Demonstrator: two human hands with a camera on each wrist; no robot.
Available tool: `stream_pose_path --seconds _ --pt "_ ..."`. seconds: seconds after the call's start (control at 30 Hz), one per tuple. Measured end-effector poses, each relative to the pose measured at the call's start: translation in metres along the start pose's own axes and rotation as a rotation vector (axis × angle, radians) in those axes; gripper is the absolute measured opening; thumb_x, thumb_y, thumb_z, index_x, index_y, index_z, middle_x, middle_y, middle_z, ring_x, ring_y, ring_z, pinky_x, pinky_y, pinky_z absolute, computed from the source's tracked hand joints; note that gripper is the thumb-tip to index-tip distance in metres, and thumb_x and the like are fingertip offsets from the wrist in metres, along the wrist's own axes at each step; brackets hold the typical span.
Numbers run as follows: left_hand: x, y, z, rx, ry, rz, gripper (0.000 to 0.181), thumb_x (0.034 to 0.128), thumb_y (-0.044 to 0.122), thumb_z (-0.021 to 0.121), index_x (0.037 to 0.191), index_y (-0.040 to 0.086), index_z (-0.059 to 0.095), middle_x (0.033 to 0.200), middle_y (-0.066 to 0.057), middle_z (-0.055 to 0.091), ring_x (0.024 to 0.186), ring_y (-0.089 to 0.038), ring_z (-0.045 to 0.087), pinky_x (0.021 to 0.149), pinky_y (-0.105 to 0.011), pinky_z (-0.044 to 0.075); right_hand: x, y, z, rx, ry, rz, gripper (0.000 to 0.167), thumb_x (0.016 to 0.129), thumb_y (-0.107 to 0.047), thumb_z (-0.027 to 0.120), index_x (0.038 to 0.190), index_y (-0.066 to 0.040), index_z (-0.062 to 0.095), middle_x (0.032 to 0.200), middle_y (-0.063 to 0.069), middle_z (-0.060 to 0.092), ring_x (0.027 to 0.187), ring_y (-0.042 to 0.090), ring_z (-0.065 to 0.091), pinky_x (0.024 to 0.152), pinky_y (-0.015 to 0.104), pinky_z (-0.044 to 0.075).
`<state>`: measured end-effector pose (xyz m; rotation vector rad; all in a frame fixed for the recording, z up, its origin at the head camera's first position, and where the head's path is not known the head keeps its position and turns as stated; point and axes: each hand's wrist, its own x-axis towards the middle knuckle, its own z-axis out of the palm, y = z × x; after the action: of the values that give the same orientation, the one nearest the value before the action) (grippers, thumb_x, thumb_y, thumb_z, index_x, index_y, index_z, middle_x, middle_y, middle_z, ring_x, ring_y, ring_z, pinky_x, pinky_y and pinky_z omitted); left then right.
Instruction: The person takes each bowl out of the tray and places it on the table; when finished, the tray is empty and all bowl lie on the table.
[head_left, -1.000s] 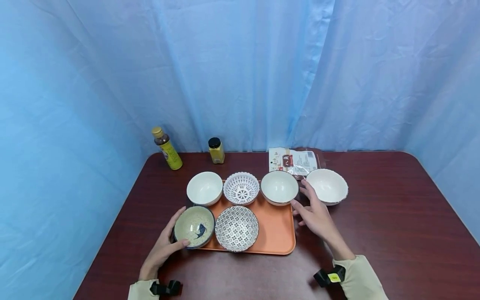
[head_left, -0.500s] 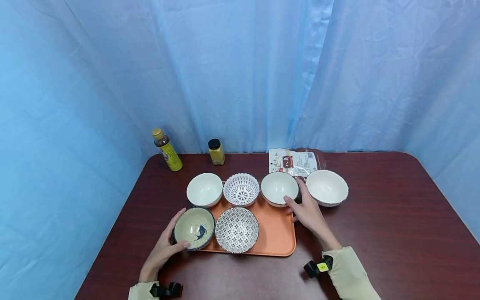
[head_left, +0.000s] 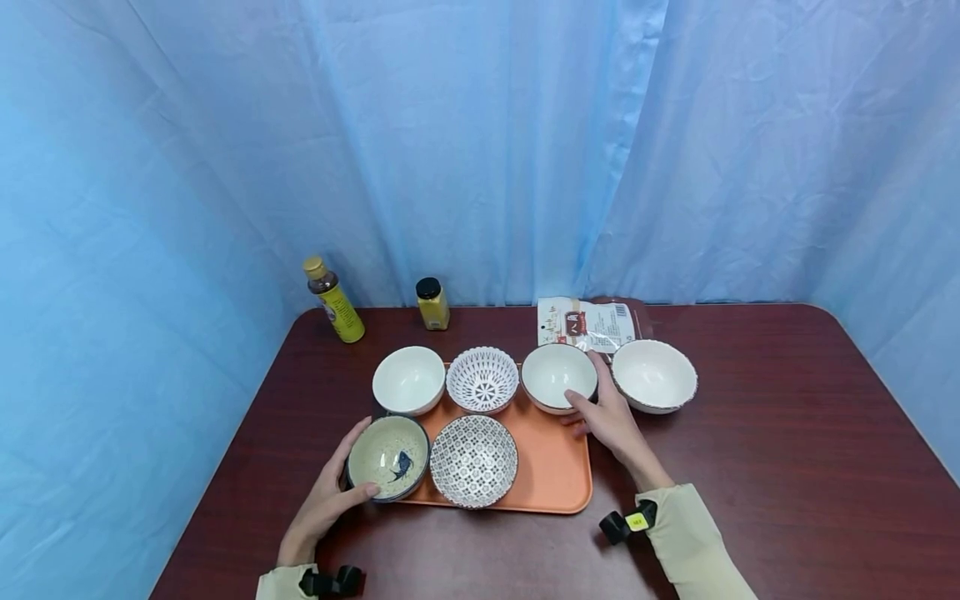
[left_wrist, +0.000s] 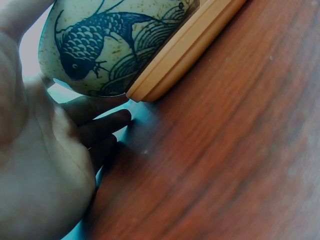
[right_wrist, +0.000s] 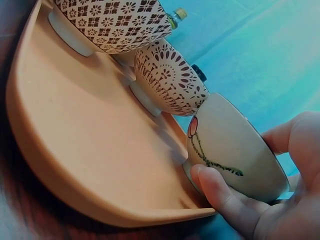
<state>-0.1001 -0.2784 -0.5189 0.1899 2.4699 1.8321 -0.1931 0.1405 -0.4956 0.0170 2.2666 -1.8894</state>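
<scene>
While the left hand (head_left: 327,492) gripped the fish bowl (head_left: 389,458) at the near-left corner of the tray (head_left: 555,471), the right hand (head_left: 613,421) grasped the dark-rimmed bowl (head_left: 555,375) far right; both round mouths faced upward.

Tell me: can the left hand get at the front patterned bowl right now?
Probably not directly: the left hand holds the fish bowl, which sits between it and the front patterned bowl.
</scene>
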Motion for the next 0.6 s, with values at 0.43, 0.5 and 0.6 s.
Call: stream_pose_path --seconds 0.43,0.5,0.6 --pt "0.0004 -0.0002 -0.0003 0.012 0.002 0.003 0.091 0.0819 0.008 0.075 0.159 0.011 0.027 0.164 -0.013 0.03 0.133 0.016 0.032 0.102 -0.005 0.025 -0.0017 -0.0041 0.0038 0.117 0.03 -0.007 0.071 0.103 -0.003 0.046 0.162 -0.014 0.009 0.158 0.036 0.021 0.066 0.018 0.073 0.065 0.034 0.06" --pt "0.0005 -0.0006 -0.0002 0.013 0.001 0.004 0.091 0.0821 0.008 0.074 0.159 0.012 0.027 0.164 -0.013 0.03 0.133 0.016 0.032 0.102 -0.005 0.025 -0.0018 -0.0043 0.0039 0.127 0.043 -0.003 0.071 0.102 -0.002 0.045 0.162 -0.014 0.009 0.159 0.036 0.019 0.066 0.018 0.073 0.066 0.034 0.06" --pt "0.0004 -0.0008 -0.0005 0.008 -0.001 0.01 0.09 0.0822 0.007 0.074 0.159 0.014 0.028 0.163 -0.014 0.03 0.133 0.016 0.033 0.102 -0.005 0.025 -0.0023 -0.0054 0.0047 0.135 0.06 0.001 0.07 0.102 -0.001 0.043 0.162 -0.015 0.011 0.16 0.035 0.018 0.066 0.018 0.073 0.067 0.035 0.061"
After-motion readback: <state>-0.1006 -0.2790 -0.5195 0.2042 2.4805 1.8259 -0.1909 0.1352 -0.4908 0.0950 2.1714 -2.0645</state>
